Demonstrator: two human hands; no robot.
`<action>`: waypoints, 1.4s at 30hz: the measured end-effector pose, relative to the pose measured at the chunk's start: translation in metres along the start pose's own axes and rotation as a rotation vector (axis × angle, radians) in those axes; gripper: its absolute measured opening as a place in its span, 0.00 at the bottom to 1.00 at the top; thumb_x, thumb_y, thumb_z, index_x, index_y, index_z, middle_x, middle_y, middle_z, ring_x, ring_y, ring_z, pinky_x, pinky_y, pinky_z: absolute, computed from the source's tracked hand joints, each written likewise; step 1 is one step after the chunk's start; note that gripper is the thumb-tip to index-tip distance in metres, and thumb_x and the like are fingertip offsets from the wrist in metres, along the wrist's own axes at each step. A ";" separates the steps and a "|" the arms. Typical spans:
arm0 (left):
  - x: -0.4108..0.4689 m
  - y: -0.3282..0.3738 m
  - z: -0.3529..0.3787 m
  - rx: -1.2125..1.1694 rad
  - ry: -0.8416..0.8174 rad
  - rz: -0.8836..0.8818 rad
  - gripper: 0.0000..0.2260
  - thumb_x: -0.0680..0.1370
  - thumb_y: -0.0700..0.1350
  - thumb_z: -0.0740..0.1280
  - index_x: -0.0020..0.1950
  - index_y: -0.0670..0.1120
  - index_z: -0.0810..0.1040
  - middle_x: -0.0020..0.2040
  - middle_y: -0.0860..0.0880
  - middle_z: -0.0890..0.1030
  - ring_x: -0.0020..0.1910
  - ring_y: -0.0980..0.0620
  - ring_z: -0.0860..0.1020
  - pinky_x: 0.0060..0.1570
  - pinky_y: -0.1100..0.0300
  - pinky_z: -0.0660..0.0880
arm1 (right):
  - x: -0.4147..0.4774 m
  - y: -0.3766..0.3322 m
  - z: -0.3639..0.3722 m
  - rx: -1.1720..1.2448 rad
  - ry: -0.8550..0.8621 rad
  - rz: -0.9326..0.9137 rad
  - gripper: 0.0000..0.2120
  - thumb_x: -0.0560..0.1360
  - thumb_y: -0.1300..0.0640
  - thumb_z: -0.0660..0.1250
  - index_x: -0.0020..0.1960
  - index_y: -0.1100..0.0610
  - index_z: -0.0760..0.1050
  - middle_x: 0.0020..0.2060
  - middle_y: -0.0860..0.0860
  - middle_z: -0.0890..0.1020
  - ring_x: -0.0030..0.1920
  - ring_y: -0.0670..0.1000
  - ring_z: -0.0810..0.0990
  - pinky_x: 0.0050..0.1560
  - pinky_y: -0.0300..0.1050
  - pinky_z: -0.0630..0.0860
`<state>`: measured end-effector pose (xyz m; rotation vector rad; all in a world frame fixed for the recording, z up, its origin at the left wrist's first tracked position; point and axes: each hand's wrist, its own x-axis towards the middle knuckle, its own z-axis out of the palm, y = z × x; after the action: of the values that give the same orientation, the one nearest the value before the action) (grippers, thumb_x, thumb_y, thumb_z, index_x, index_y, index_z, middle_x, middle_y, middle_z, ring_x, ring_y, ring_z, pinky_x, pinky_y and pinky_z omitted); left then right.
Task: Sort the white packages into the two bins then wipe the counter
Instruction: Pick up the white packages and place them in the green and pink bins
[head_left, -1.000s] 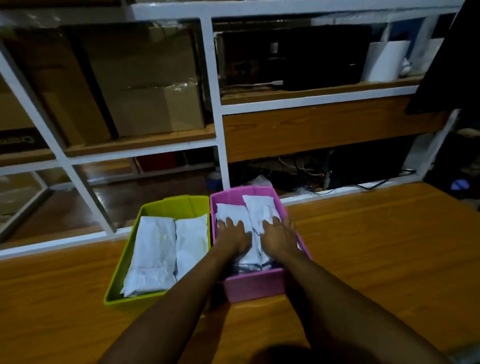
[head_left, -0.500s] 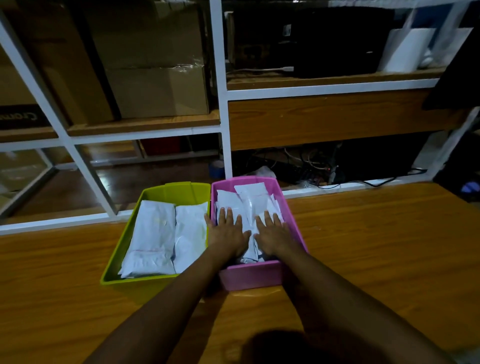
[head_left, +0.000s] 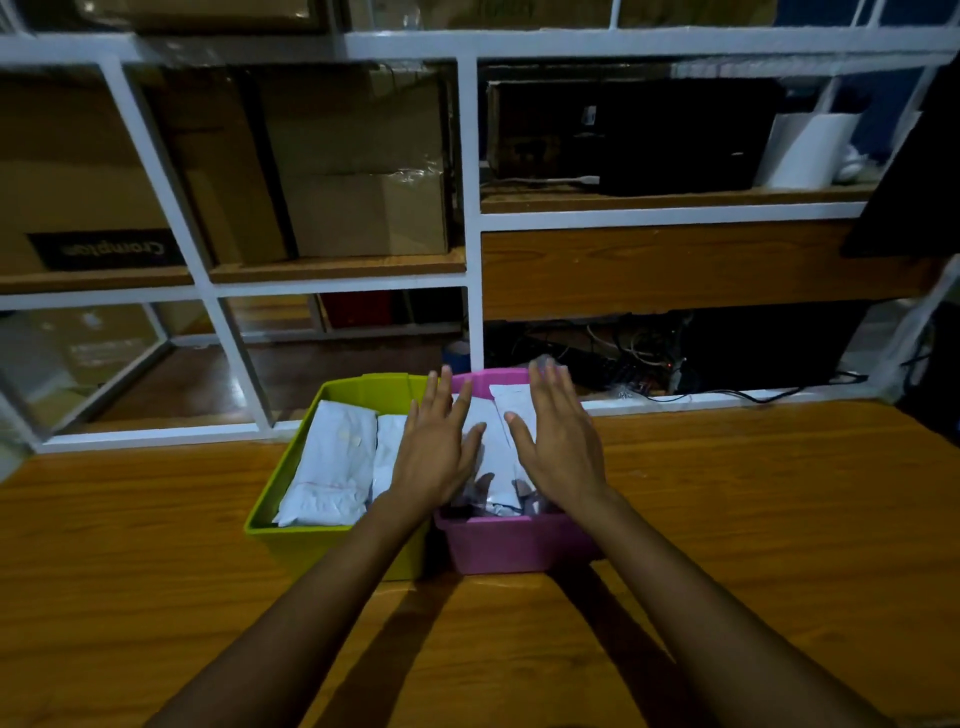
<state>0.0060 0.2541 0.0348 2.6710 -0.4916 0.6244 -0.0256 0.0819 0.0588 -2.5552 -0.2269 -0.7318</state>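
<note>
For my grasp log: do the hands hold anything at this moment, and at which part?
Nothing is held. The left hand and right hand are open and flat above the pink bin.

Left hand (head_left: 435, 451), right hand (head_left: 560, 446) flat, seemingly above pink bin (head_left: 511, 545), green bin (head_left: 291, 486) alongside

Green bin (head_left: 332, 551): lime plastic, upright on the wooden counter (head_left: 753, 519).
Pink bin (head_left: 511, 545): upright, just beside the green bin's right wall.
Green bin's packages (head_left: 332, 462): white, two lying flat, side by side.
Pink bin's packages (head_left: 493, 457): white, overlapping, partly hidden.
</note>
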 end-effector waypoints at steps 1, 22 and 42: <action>0.005 0.003 -0.013 -0.007 0.057 0.022 0.29 0.80 0.60 0.46 0.79 0.49 0.53 0.79 0.45 0.48 0.78 0.46 0.44 0.74 0.43 0.52 | 0.004 -0.006 -0.010 0.024 0.041 -0.022 0.34 0.78 0.39 0.47 0.78 0.56 0.50 0.78 0.55 0.53 0.78 0.53 0.47 0.76 0.52 0.55; -0.053 -0.046 -0.001 0.088 -0.113 -0.148 0.23 0.78 0.61 0.51 0.52 0.46 0.76 0.47 0.44 0.78 0.49 0.42 0.78 0.39 0.53 0.71 | -0.034 0.046 0.028 -0.165 -0.378 0.447 0.37 0.76 0.41 0.61 0.78 0.53 0.50 0.77 0.59 0.55 0.72 0.65 0.61 0.67 0.58 0.67; -0.121 -0.189 -0.056 0.285 -0.007 -0.513 0.21 0.81 0.52 0.55 0.35 0.43 0.76 0.37 0.40 0.81 0.38 0.38 0.79 0.34 0.55 0.67 | -0.039 -0.101 0.109 -0.150 -0.462 0.267 0.41 0.75 0.33 0.58 0.78 0.49 0.45 0.78 0.54 0.53 0.75 0.63 0.56 0.71 0.58 0.62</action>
<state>-0.0390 0.4729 -0.0246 2.8886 0.3054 0.5570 -0.0363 0.2217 -0.0039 -2.7926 0.0272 -0.0545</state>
